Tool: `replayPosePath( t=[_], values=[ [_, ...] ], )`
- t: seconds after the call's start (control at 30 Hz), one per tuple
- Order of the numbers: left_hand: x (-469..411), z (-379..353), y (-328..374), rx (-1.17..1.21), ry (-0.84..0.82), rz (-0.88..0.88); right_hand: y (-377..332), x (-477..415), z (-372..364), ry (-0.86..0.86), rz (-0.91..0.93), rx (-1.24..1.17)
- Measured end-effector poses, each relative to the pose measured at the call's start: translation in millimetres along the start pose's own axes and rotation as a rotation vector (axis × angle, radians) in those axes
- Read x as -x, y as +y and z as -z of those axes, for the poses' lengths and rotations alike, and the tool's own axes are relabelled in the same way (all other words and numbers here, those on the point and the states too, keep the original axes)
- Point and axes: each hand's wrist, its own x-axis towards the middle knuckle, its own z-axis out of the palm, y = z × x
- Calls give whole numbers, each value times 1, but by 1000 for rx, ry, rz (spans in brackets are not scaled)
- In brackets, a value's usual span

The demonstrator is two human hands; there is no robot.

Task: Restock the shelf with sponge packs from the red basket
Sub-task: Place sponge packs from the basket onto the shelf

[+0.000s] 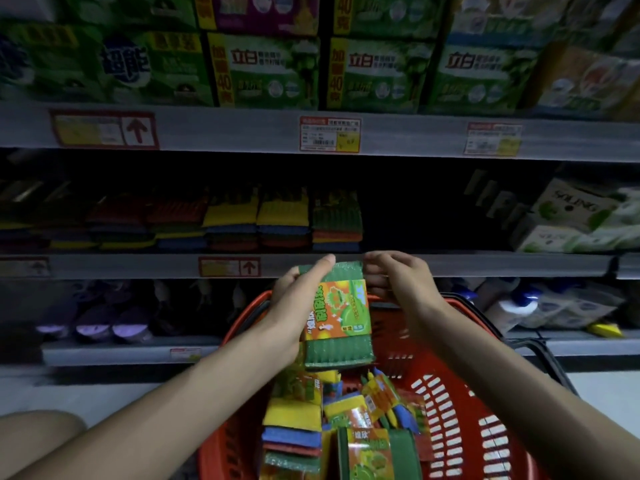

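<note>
Loose sponge packs lie heaped in the red basket just below us. Above them our left hand grips one green pack by its left edge, thumb laid over the top. Our right hand sits curled at its upper right corner; we cannot tell whether it pinches or only steadies. We judge the pack light and squashy, its wrap probably slick, so a hold on both long edges near the orange label should serve best. The shelf ahead has a dark gap beside the stacked sponges, a likely place for it
</note>
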Motion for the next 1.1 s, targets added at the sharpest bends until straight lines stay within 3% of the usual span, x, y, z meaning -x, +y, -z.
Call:
replayPosePath(
  t=[0.17,0.37,1.1],
  values=[
    [-8,7,3,-163,29,-155,-2,-19,-2,48,-3,-54],
    [-12,13,-1,-274,-20,-224,-5,-31,-18,68,-47,-195],
    [-6,28,-4,-284,-46,-188,0,-46,-29,148,55,-186]
  ],
)
